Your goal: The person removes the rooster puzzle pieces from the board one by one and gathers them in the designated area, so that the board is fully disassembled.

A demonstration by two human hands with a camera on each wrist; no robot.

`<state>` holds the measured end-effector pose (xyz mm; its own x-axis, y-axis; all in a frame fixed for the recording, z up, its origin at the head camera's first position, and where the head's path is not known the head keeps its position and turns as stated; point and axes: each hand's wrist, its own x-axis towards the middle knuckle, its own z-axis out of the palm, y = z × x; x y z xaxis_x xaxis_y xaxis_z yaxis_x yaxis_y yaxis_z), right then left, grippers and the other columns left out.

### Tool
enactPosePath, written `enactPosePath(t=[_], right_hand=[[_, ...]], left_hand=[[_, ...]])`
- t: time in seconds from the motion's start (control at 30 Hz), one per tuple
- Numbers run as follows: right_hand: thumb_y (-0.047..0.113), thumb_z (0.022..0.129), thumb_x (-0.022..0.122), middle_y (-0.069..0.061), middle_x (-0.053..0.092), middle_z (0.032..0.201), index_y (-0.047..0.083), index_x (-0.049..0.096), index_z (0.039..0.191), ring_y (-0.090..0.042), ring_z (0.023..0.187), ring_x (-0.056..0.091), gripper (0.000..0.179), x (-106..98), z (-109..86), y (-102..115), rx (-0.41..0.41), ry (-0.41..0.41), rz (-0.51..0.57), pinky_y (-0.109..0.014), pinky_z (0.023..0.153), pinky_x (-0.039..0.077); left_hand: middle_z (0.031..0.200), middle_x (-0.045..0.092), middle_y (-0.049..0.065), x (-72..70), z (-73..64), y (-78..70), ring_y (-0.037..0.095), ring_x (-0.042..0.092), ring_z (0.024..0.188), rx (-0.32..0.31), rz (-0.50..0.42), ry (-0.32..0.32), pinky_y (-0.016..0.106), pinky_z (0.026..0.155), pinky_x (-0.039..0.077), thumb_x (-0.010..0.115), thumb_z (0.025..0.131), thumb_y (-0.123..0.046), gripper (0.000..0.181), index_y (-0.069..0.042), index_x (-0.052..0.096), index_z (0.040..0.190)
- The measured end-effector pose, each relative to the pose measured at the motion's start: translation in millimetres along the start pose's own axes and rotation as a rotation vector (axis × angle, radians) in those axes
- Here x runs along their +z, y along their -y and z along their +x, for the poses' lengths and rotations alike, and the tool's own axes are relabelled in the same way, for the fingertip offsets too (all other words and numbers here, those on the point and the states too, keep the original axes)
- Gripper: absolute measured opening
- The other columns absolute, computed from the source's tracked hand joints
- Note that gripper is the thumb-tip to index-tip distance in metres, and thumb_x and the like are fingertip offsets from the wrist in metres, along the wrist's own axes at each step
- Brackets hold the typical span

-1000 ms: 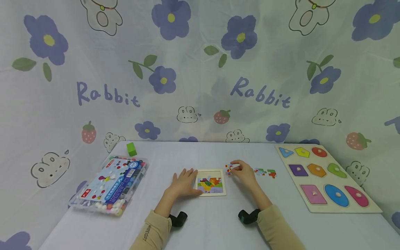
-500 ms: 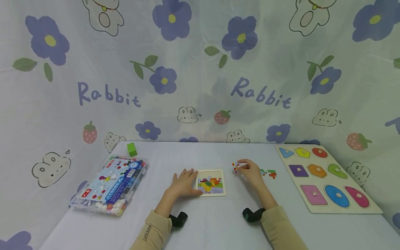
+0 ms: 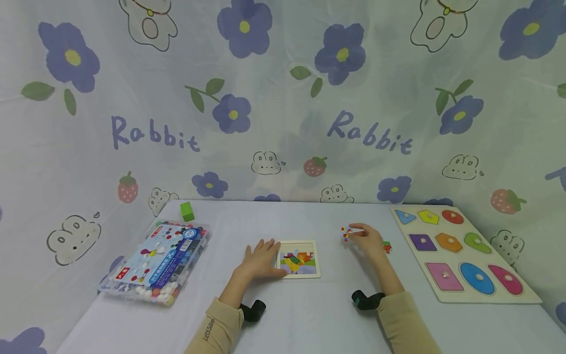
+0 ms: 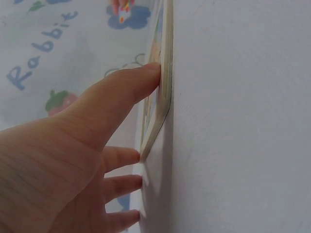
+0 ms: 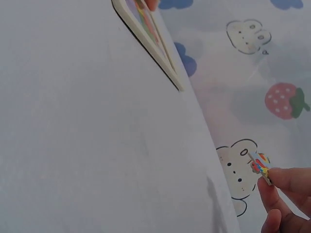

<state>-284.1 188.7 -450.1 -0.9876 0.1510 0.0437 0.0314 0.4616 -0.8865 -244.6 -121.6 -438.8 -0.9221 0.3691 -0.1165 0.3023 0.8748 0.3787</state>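
Observation:
My left hand (image 3: pixel 260 261) rests with spread fingers at the left side of a small wooden jigsaw tray (image 3: pixel 305 276). In the left wrist view the thumb lies on the rim of the tray, with the other fingers straight beside it. A bird picture fills the lower part of the tray; its top strip shows bare wood. Up and to the right, my right hand (image 3: pixel 369 241) pinches a colourful jigsaw piece (image 5: pixel 261 163) between thumb and fingertips, raised off the table. Another jigsaw piece (image 3: pixel 386 247), red and green, shows partly behind the right wrist.
On the left lies a clear plastic box (image 3: pixel 155 255) of coloured parts, with a green block (image 3: pixel 187 211) behind it. A shape-puzzle board (image 3: pixel 464 253) with knobbed pieces takes up the right side. A patterned curtain (image 3: pixel 283 98) hangs behind the table.
My right hand has moved rightward, away from the tray, carrying the pinched jigsaw piece. It now covers part of the row of loose pieces. The left hand has stayed on the tray.

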Motion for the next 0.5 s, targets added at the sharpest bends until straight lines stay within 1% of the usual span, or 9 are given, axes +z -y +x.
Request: enactPosePath(t=[0.07,0.17,0.27,0.4,0.5], right_hand=[[0.014,0.085,0.065,-0.017,0.065,0.095,0.003,0.061,0.118,-0.018,0.076,0.057,0.035,-4,-0.4,-1,0.002,-0.002,0.015,-0.025,0.059,0.043],[0.014,0.085,0.065,-0.018,0.066,0.096,0.001,0.059,0.120,-0.020,0.076,0.060,0.037,-9,-1.4,-1,-0.009,-0.006,0.007,-0.025,0.058,0.043],[0.016,0.085,0.065,-0.019,0.067,0.095,0.001,0.058,0.119,-0.021,0.075,0.061,0.038,-12,-2.2,-2,0.008,-0.005,-0.048,-0.026,0.057,0.042],[0.017,0.083,0.066,-0.018,0.068,0.092,-0.002,0.061,0.112,-0.023,0.077,0.061,0.035,-15,-4.3,-3,0.049,0.019,-0.138,-0.027,0.057,0.041],[0.018,0.081,0.066,-0.018,0.068,0.091,-0.002,0.064,0.107,-0.024,0.079,0.060,0.032,-16,-5.0,-5,0.042,0.028,-0.210,-0.028,0.059,0.041]], left_hand=[[0.145,0.033,0.019,0.5,0.4,0.7,0.044,0.021,0.135,0.004,-0.003,-0.001,0.069,0.100,0.010,0.070,0.075,-0.048,0.084,-0.004,0.039,0.139],[0.145,0.033,0.019,1.4,0.8,2.2,0.044,0.021,0.135,0.006,-0.007,-0.003,0.069,0.100,0.010,0.070,0.075,-0.049,0.084,-0.005,0.039,0.139],[0.146,0.032,0.018,1.8,1.1,3.0,0.044,0.021,0.135,0.004,-0.006,-0.002,0.069,0.101,0.010,0.069,0.076,-0.050,0.084,-0.005,0.039,0.140],[0.146,0.032,0.018,1.8,1.2,2.5,0.044,0.021,0.135,0.005,-0.006,-0.002,0.069,0.101,0.010,0.069,0.076,-0.049,0.084,-0.006,0.039,0.140],[0.146,0.033,0.018,1.5,1.1,2.3,0.044,0.021,0.135,0.006,-0.004,-0.002,0.069,0.101,0.010,0.070,0.076,-0.049,0.083,-0.006,0.039,0.140]])
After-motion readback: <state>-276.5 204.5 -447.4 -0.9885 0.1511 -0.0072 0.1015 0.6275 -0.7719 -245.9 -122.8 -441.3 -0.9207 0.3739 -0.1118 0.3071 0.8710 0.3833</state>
